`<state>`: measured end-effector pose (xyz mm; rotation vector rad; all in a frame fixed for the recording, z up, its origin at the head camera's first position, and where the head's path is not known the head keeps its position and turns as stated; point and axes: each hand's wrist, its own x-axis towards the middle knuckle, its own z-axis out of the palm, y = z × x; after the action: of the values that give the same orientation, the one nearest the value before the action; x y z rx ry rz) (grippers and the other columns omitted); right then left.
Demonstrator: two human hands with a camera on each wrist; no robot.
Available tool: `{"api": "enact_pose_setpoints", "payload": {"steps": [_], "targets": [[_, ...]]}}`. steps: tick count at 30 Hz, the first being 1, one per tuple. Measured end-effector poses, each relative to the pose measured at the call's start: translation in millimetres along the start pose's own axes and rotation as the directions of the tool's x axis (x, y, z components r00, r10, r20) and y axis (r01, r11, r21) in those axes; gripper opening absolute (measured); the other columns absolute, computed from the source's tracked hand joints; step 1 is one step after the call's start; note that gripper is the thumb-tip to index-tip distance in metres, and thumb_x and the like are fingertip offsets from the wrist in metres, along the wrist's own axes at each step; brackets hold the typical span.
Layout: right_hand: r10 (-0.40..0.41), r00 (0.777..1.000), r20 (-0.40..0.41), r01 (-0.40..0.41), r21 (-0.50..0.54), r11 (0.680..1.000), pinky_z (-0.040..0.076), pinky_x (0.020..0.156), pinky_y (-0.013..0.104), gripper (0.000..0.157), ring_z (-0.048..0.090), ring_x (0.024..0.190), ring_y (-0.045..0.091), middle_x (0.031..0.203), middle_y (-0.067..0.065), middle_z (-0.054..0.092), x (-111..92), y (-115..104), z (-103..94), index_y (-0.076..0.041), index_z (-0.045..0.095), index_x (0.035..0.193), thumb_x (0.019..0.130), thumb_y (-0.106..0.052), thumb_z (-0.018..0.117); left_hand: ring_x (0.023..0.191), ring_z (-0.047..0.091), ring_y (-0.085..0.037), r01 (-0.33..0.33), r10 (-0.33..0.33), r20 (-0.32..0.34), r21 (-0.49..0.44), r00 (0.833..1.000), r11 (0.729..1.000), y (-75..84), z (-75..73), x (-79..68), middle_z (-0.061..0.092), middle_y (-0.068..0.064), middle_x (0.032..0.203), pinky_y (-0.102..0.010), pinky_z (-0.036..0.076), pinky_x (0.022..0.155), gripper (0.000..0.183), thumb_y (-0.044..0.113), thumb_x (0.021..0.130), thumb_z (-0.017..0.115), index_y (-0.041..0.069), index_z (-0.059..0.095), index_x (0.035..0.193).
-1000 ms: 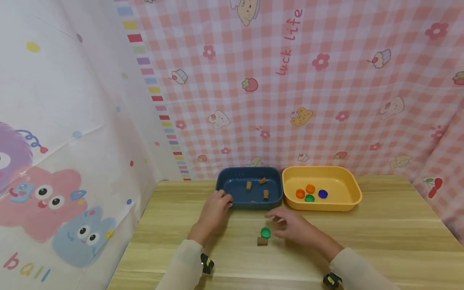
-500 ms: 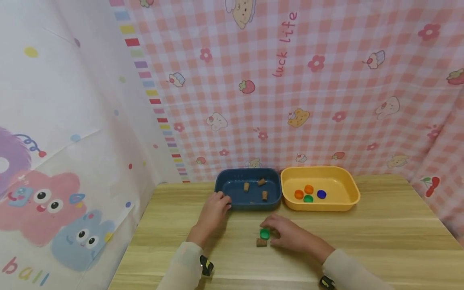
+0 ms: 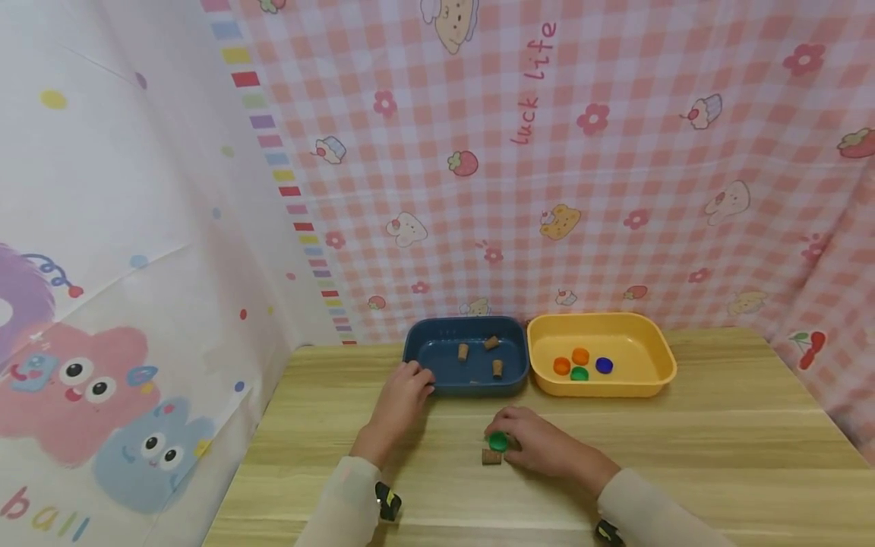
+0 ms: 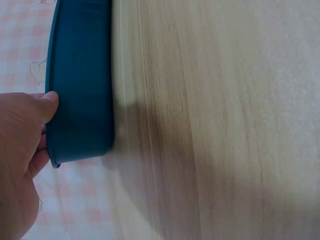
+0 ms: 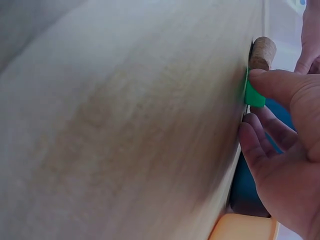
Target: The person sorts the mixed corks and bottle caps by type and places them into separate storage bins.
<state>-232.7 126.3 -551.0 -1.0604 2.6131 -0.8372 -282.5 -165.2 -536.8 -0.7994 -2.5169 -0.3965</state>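
Observation:
My left hand (image 3: 402,395) grips the near left corner of the dark blue tray (image 3: 427,374); in the left wrist view the thumb lies on the tray's outer wall and fingers go behind the rim. My right hand (image 3: 543,444) pinches a green bottle cap (image 3: 497,441) between thumb and fingers, low at the tabletop. Just in front of that cap lies a cork (image 3: 491,456) on its side. From the right wrist view, the thumb presses the green cap (image 5: 254,95) near the cork (image 5: 262,53), with the other fingers bent below.
Several corks (image 3: 497,368) lie inside the blue tray. Touching it on the right is a yellow tray (image 3: 642,368) with two orange caps (image 3: 580,355), a green cap (image 3: 579,374) and a blue cap (image 3: 604,365). A pink checked cloth (image 3: 519,182) hangs behind the wooden table (image 3: 738,441).
My right hand has come left and down from beside the green cap, and its thumb and fingers have closed on it. My left hand stays on the blue tray's corner.

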Motion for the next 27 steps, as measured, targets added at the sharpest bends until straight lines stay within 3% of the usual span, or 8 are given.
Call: {"api": "enact_pose_setpoints", "payload": {"steps": [5,14,27], "targets": [[-0.010,1.000,-0.021,0.010,-0.001,1.000,0.052,0.097,0.039,0.026,0.057,0.109,0.017,0.118,-0.003,0.063,1.1,1.7,1.5,-0.017,0.070,0.117,0.093,-0.010,0.076,0.078,0.055,-0.022,-0.016,0.016,-0.025,0.007,1.000,1.000,-0.7,1.3,-0.5,0.062,-0.004,0.086,-0.036,0.050,0.072,0.011,0.007,0.087,0.082,0.011,0.074,0.092],[0.000,0.999,-0.044,0.000,0.006,1.000,0.052,0.091,0.034,0.023,0.055,0.100,0.011,0.109,-0.005,0.064,3.3,1.0,3.2,-0.014,0.069,0.114,0.092,-0.009,0.076,0.079,0.056,-0.022,-0.001,0.001,-0.010,-0.011,1.000,1.000,0.1,-0.1,0.3,0.063,-0.004,0.087,-0.037,0.051,0.073,0.010,0.007,0.088,0.081,0.010,0.074,0.093],[0.042,0.994,-0.101,-0.032,0.104,0.994,0.056,0.089,0.032,0.024,0.059,0.098,0.012,0.110,-0.004,0.066,-2.7,1.4,4.9,-0.013,0.071,0.112,0.091,-0.004,0.076,0.080,0.056,-0.022,0.007,-0.007,-0.004,-0.014,1.000,1.000,0.9,-1.1,-0.2,0.062,-0.003,0.087,-0.036,0.051,0.074,0.010,0.007,0.088,0.081,0.011,0.074,0.093]]}}
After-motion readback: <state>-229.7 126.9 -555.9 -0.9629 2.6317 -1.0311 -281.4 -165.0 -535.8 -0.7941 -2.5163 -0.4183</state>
